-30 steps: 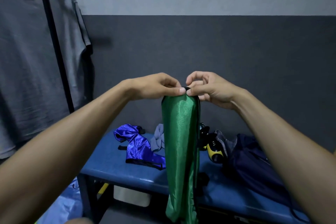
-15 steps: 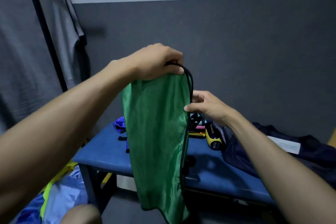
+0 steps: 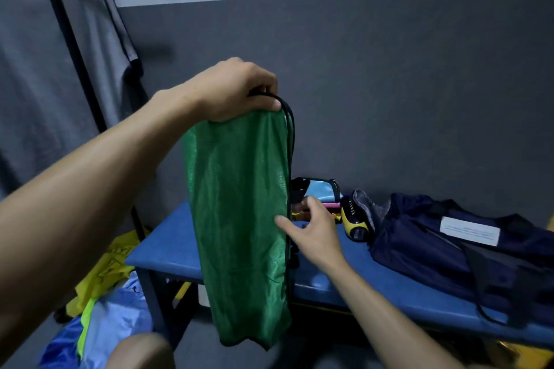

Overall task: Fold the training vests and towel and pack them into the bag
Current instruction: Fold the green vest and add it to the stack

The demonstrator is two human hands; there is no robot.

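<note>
A green training vest (image 3: pixel 239 219) with black trim hangs folded lengthwise in front of me. My left hand (image 3: pixel 236 90) grips its top edge, held high. My right hand (image 3: pixel 314 228) is halfway down the vest's right edge, thumb on the front and fingers behind it. The navy bag (image 3: pixel 449 252) lies slumped on the right of the blue bench (image 3: pixel 168 249), a white label on it. A grey towel (image 3: pixel 365 204) is bunched between the bag and a yellow-black shoe (image 3: pixel 355 220). The green vest hides the bench behind it.
A light blue item (image 3: pixel 320 189) lies at the bench's back by the wall. On the floor at the left lie a yellow vest (image 3: pixel 111 266) and blue fabric (image 3: pixel 117 326). A grey shirt (image 3: pixel 33 69) hangs on a black rack pole (image 3: pixel 75 48).
My right hand left the vest's top and slid down its right edge to mid-height. My left hand raised the top, and the vest now hangs wider and flatter.
</note>
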